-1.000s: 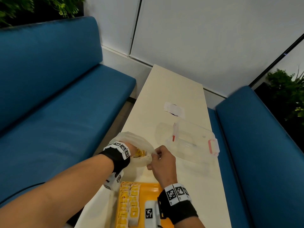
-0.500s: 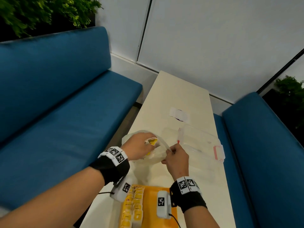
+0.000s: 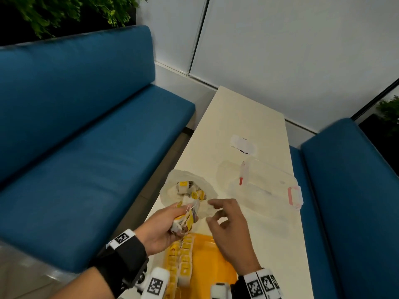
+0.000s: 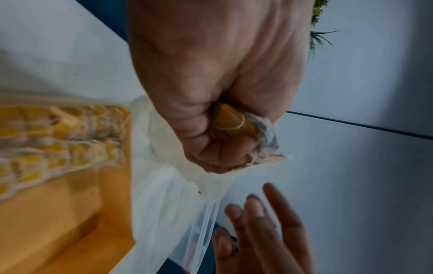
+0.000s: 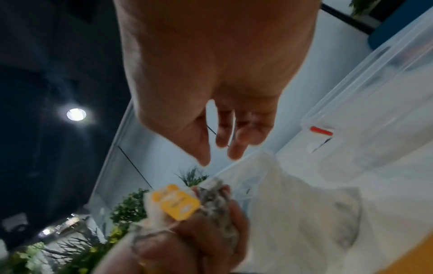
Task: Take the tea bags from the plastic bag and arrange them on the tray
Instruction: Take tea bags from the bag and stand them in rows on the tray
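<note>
The left hand [image 3: 164,225] was clamped on a fistful of tea bags [image 3: 185,219] above the tray [image 3: 207,262], plastic bag [image 3: 187,190] at 12 o'clock. The right hand [image 3: 228,229] hovered, fingers apart, holding 0. Tangled strings could've dragged extras out.

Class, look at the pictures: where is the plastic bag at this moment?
In the head view the plastic bag lies open on the table, just beyond the left hand and the tray, left of the clear box.
</note>
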